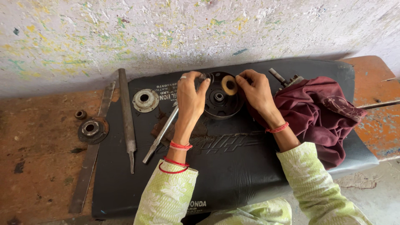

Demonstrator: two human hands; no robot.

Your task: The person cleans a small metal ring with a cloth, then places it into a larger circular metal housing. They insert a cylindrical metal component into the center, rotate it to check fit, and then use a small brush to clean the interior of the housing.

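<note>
A speckled, paint-flecked wall (200, 29) fills the top of the view, and below it runs a worn brown bench top (37, 166) with an orange-painted stretch at the far right. A black padded seat cover (233, 162) lies across the bench and serves as the work surface. On its right side sits a crumpled maroon cloth (316, 112), with a grey metal shaft (283, 79) poking out from under its upper edge.

Near the top middle of the seat cover stands a round, dark metal housing (221, 106), open side up, with a small hub at its centre. The left hand (191, 98) grips the housing's left rim, fingers curled over the edge and thumb pressed to the outside. The right hand (256, 91) holds a small tan ring (229, 85) pinched between thumb and fingertips, just above the housing's open mouth; the other fingers are loosely bent.

Left of the hands, a long flat file (127, 116) and a slim silver rod (160, 135) lie on the cover, with a grey flanged disc (145, 100) between them. A flat steel strip (89, 158) lies along the cover's left edge. On the bare bench sit a rusty flanged part (92, 130) and a small dark bushing (80, 114).
</note>
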